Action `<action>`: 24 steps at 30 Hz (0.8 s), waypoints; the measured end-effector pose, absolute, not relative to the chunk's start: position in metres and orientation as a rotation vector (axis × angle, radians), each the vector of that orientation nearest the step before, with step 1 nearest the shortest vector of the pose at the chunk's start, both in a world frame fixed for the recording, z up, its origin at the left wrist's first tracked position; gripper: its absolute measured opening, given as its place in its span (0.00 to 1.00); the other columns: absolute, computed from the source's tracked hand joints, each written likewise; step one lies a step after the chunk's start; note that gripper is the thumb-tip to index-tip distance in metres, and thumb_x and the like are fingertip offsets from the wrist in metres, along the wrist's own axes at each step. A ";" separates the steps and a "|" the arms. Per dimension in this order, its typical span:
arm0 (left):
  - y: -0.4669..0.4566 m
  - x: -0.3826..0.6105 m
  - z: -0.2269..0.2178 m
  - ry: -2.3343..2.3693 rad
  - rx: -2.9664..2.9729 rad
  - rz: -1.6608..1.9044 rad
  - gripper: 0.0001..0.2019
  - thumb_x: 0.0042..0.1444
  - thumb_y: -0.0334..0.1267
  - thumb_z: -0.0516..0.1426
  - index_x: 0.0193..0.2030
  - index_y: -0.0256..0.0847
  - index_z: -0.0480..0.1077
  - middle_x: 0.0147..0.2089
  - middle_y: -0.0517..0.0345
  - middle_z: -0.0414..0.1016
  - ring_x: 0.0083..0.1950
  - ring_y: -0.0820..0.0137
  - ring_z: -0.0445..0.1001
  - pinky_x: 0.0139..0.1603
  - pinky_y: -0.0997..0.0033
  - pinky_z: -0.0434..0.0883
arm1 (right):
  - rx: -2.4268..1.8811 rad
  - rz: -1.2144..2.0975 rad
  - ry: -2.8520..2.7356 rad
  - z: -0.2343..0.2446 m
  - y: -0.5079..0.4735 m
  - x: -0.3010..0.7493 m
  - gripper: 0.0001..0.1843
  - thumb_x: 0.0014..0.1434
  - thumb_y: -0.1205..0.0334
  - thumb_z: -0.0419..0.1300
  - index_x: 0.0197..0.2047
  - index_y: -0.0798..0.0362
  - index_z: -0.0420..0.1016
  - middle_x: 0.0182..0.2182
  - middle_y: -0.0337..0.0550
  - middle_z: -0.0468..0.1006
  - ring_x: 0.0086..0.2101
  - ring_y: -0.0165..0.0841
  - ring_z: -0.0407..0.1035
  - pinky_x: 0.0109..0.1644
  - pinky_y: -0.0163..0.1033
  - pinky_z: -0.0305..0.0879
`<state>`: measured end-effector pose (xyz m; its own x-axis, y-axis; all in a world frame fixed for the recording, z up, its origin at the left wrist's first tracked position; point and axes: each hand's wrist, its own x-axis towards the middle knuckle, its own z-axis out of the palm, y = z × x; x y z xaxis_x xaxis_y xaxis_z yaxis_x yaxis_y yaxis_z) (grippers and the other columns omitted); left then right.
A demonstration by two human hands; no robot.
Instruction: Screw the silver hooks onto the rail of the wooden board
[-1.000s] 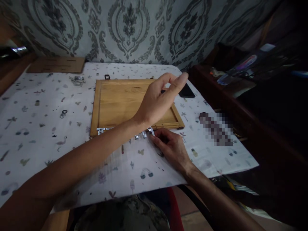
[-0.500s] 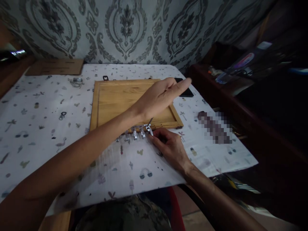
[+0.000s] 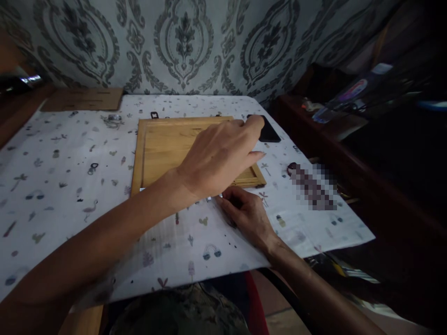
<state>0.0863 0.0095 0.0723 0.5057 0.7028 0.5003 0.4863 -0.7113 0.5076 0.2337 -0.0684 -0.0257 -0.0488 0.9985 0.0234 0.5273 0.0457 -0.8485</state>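
Observation:
A framed wooden panel (image 3: 164,149) lies flat on the table. My left hand (image 3: 223,156) is above its near right part, back upward, fingers curled and thumb stretched to the right. Whatever it grips is hidden beneath it; a thin dark shaft showed under this hand a moment ago. My right hand (image 3: 246,211) rests by the panel's near edge, thumb and forefinger pinching a small silver metal fitting (image 3: 220,196). Another silver fitting (image 3: 209,198) of the row along that edge peeks out below my left wrist; my forearm covers most of the row.
A white printed cloth (image 3: 104,204) covers the table. Behind my left hand lies a black phone (image 3: 270,130). Cardboard (image 3: 82,99) and a small plastic bag (image 3: 112,120) are at the back left. A plastic bottle (image 3: 352,93) lies on the dark furniture at right.
My left hand has rotated so that its back faces up, and it has dropped slightly toward the fittings, covering them. My right hand keeps its place and pinch.

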 end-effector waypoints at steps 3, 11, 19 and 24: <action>0.007 0.082 0.071 0.971 2.448 1.048 0.10 0.59 0.37 0.63 0.36 0.43 0.65 0.31 0.59 0.68 0.41 0.62 0.75 0.44 0.65 0.69 | -1.566 0.911 -1.646 -0.026 -0.068 0.234 0.13 0.61 0.52 0.60 0.30 0.50 0.71 0.18 0.34 0.66 0.21 0.29 0.60 0.26 0.36 0.57; 0.002 0.078 0.070 1.006 2.465 1.070 0.08 0.59 0.30 0.62 0.39 0.43 0.65 0.36 0.57 0.72 0.40 0.64 0.75 0.43 0.65 0.70 | -1.557 0.866 -1.663 -0.025 -0.067 0.235 0.12 0.59 0.53 0.61 0.29 0.51 0.72 0.22 0.36 0.69 0.24 0.29 0.60 0.29 0.37 0.59; 0.001 0.071 0.074 0.941 2.506 1.007 0.06 0.62 0.29 0.55 0.43 0.44 0.66 0.31 0.62 0.69 0.36 0.66 0.74 0.40 0.66 0.70 | -1.563 0.935 -1.619 -0.025 -0.067 0.233 0.12 0.59 0.53 0.61 0.30 0.52 0.72 0.21 0.36 0.68 0.23 0.28 0.60 0.26 0.35 0.57; 0.004 0.063 0.074 0.825 2.504 0.955 0.11 0.64 0.28 0.52 0.49 0.45 0.68 0.35 0.60 0.71 0.41 0.64 0.76 0.44 0.62 0.73 | -1.567 0.975 -1.595 -0.028 -0.068 0.234 0.14 0.60 0.50 0.61 0.31 0.52 0.72 0.19 0.34 0.67 0.21 0.28 0.59 0.25 0.35 0.56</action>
